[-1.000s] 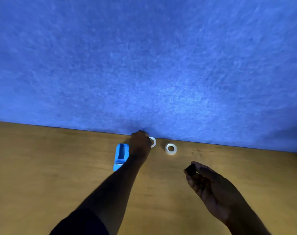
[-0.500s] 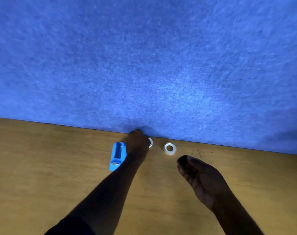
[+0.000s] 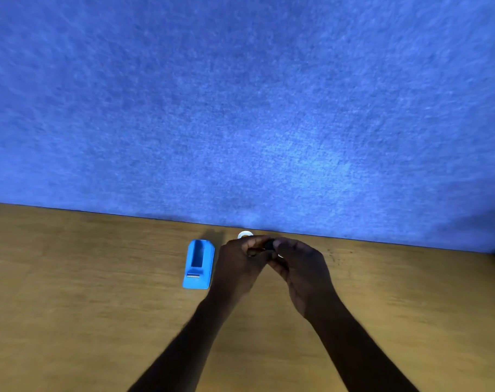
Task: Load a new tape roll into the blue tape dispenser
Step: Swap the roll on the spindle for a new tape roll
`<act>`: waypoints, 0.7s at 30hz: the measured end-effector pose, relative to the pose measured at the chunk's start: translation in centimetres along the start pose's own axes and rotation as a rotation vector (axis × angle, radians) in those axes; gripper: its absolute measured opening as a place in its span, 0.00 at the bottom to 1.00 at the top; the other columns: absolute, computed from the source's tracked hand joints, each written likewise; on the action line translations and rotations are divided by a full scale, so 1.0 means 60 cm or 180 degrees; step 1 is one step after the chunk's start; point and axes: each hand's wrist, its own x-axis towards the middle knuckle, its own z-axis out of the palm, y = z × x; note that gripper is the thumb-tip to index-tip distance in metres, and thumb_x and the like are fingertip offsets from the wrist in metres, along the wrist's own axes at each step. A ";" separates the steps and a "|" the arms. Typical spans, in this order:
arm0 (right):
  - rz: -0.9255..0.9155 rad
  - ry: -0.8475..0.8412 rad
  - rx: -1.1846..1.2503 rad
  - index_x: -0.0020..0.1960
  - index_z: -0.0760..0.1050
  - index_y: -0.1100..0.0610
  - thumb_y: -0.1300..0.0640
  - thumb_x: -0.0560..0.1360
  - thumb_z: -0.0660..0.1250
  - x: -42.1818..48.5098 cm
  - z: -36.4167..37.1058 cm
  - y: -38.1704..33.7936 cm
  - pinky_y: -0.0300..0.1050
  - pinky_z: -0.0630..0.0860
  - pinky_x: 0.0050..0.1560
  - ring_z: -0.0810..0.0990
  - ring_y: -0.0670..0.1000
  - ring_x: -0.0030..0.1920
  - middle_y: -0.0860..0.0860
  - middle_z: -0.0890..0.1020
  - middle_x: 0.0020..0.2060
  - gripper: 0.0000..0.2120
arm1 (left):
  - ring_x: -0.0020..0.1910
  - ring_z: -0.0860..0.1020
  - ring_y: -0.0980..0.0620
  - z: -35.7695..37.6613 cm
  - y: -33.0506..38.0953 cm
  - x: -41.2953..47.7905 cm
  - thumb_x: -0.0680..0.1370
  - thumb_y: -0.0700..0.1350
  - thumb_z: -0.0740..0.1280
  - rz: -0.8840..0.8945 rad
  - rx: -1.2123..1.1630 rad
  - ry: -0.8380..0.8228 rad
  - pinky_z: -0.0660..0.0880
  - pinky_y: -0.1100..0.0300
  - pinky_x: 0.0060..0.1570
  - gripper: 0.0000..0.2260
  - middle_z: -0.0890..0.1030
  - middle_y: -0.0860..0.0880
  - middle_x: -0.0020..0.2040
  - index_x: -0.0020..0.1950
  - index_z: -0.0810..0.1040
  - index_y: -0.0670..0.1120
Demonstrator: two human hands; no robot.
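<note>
The blue tape dispenser [image 3: 198,264] lies on the wooden table with its roll slot empty. My two hands meet just to its right. My right hand [image 3: 297,267] pinches a small black core [image 3: 269,244] at its fingertips. The curled fingers of my left hand [image 3: 238,264] touch the same black piece; whether they grip it is unclear. A white tape roll [image 3: 245,234] lies flat at the foot of the wall, just beyond my left fingers. Only a pale sliver of a second roll [image 3: 280,256] shows behind my right hand.
A blue felt wall [image 3: 240,108] rises straight from the back edge of the table [image 3: 85,306], close behind the rolls. Bare wood stretches left of the dispenser, right of my hands, and toward me.
My left hand has left the roll by the wall and drawn back right. My right hand carried the black core up and left to meet it, covering the second roll.
</note>
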 end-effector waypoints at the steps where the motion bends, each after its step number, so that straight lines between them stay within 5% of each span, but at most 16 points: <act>1: -0.0041 0.0106 -0.0022 0.43 0.82 0.65 0.65 0.75 0.68 0.006 -0.003 0.005 0.44 0.82 0.44 0.84 0.52 0.41 0.58 0.84 0.39 0.04 | 0.45 0.84 0.63 -0.001 -0.002 -0.001 0.73 0.41 0.74 0.0001 0.0002 0.0083 0.79 0.67 0.48 0.17 0.87 0.61 0.43 0.43 0.84 0.66; 3: -0.0309 0.0741 -0.0596 0.40 0.82 0.62 0.61 0.74 0.71 0.030 -0.023 0.015 0.50 0.81 0.45 0.83 0.54 0.40 0.58 0.84 0.37 0.05 | 0.44 0.84 0.64 -0.004 -0.005 -0.003 0.73 0.40 0.75 -0.0116 -0.0080 0.0308 0.77 0.71 0.45 0.15 0.86 0.62 0.42 0.41 0.84 0.63; 5: -0.0581 0.1384 -0.2054 0.45 0.82 0.60 0.53 0.73 0.72 0.057 -0.050 0.023 0.49 0.78 0.48 0.83 0.56 0.42 0.57 0.86 0.39 0.10 | 0.42 0.84 0.65 -0.008 -0.009 -0.005 0.71 0.40 0.77 -0.0270 -0.0113 0.0463 0.75 0.73 0.43 0.12 0.86 0.62 0.41 0.45 0.85 0.58; 8: -0.0616 0.1366 -0.3416 0.58 0.78 0.63 0.46 0.70 0.73 0.081 -0.070 0.044 0.40 0.69 0.43 0.81 0.55 0.48 0.59 0.85 0.47 0.24 | 0.41 0.83 0.67 -0.014 -0.014 -0.009 0.71 0.38 0.77 -0.0363 -0.0164 0.0431 0.74 0.75 0.42 0.14 0.85 0.65 0.39 0.47 0.84 0.57; 16: -0.0776 0.1192 -0.4218 0.57 0.73 0.64 0.43 0.66 0.75 0.119 -0.044 0.070 0.50 0.75 0.48 0.79 0.61 0.51 0.61 0.77 0.53 0.31 | 0.32 0.81 0.60 -0.024 -0.015 -0.006 0.72 0.36 0.75 -0.0538 -0.0401 0.0485 0.77 0.66 0.40 0.14 0.87 0.55 0.40 0.54 0.85 0.51; 21: -0.0743 0.1242 -0.4305 0.58 0.73 0.65 0.45 0.69 0.74 0.125 -0.041 0.073 0.52 0.77 0.49 0.79 0.62 0.52 0.62 0.77 0.54 0.28 | 0.47 0.84 0.57 -0.028 -0.017 -0.011 0.71 0.36 0.75 -0.0565 -0.0264 0.0439 0.78 0.63 0.53 0.16 0.87 0.52 0.48 0.58 0.85 0.49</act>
